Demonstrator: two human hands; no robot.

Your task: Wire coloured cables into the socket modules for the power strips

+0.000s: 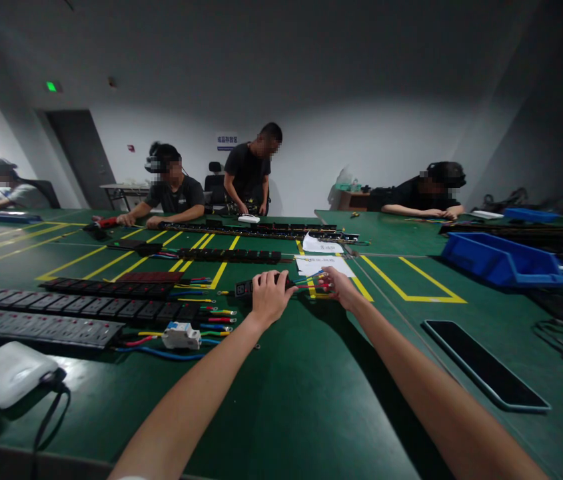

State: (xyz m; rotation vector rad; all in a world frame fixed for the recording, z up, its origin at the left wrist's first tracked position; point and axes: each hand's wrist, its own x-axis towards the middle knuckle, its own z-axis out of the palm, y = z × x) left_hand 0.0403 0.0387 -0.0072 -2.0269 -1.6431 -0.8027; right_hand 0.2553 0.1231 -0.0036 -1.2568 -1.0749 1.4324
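Note:
My left hand [270,297] is wrapped over a black socket module [244,288], which is held just above the green table; the fingers hide most of it. From its right end run several coloured wires [306,282], red, green, blue and yellow. My right hand [342,289] has its fingers closed around the far ends of these wires. To the left lie long black socket strips [111,303] with wires ending in ring lugs. A white circuit breaker [181,335] sits on wires beside a grey socket strip [46,328].
Beyond my hands lie white paper sheets [325,266] and more strips [231,256]. A phone [484,363] and a blue bin [504,260] are at right. A white device [14,373] with a cord sits near left. Several people [174,190] are across the table.

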